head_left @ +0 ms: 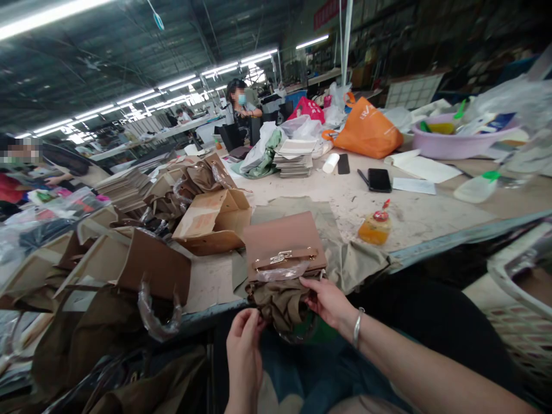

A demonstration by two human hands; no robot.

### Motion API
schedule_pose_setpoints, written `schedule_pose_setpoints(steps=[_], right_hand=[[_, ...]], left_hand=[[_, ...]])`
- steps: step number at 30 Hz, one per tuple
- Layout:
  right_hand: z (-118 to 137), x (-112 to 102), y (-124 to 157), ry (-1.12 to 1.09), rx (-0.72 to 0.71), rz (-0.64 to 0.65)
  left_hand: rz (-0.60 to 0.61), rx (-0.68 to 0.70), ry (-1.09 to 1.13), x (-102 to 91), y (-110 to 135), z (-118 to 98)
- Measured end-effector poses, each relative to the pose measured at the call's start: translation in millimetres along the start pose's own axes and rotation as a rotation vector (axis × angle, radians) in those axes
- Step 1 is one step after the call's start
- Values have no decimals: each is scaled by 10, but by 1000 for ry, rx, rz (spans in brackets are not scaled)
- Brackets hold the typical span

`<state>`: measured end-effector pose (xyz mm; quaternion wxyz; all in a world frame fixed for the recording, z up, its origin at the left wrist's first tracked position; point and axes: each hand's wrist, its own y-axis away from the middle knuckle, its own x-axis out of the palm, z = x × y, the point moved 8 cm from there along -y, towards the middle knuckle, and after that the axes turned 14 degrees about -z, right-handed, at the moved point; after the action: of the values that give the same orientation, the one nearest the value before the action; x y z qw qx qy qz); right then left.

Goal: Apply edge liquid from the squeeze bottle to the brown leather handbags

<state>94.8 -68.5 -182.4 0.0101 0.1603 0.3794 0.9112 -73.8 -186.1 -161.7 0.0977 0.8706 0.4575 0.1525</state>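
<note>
Handbag [282,230] with smooth brown front panel, directly ahead of the body, at the near edge of the surface [444,210], on a crumpled olive-grey sheet [362,264]. Across the panel, a brown strap [306,256] with a metal clasp [281,256], and just below, a handle [282,272] in clear plastic wrap. Toward the lap, a bunched mass of darker brown fabric [278,302], at the edge of the surface.

Right hand [330,302], with a silver bracelet [357,328] at the wrist, at the right side of the fabric: thumb and fingers in a pinch on a gathered fold. Left hand [245,345] lower, at the left side of the fabric: fingers pressed together against the thumb, close to the cloth; cannot tell the exact thing between them.

To the left, just beside the handbag, a cardboard box [215,221]; nearer the edge, an upright brown bag [157,264] with plastic-wrapped handles, among more brown and beige bags. To the right, an amber container [374,231] with a red top. Farther back, a black case [379,180], a white roll [330,163], a stack of flat panels [295,162], an orange bag [371,129] and a lilac basin [457,144]. Beyond, a masked person [244,109].
</note>
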Motion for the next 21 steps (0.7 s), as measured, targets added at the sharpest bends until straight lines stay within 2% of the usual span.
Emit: schedule_pose_setpoints(steps=[2,3,4,5,6,10,14,17,21], right_hand=[[10,-36,20,-2,0,8],[11,-50,34,1,-2,14],[12,-61,51,9,-6,21],[10,-68,67,23,-11,32],[9,-70,82,51,-22,47],[23,-87,96,214,-86,93],[150,-114,63,437,-237,104],[253,-95,60,636,-360,116],[313,-53,48,771,-431,138]], left_hand=[[156,-460,52,80,213,420],[258,-630,52,152,349,553],[343,-742,53,223,457,625],[397,-795,64,294,515,648],[415,-804,88,366,521,637],[333,-714,161,669,328,508],[483,-724,86,1029,297,460],[503,-721,45,1139,260,441],[478,-762,-22,1176,226,453]])
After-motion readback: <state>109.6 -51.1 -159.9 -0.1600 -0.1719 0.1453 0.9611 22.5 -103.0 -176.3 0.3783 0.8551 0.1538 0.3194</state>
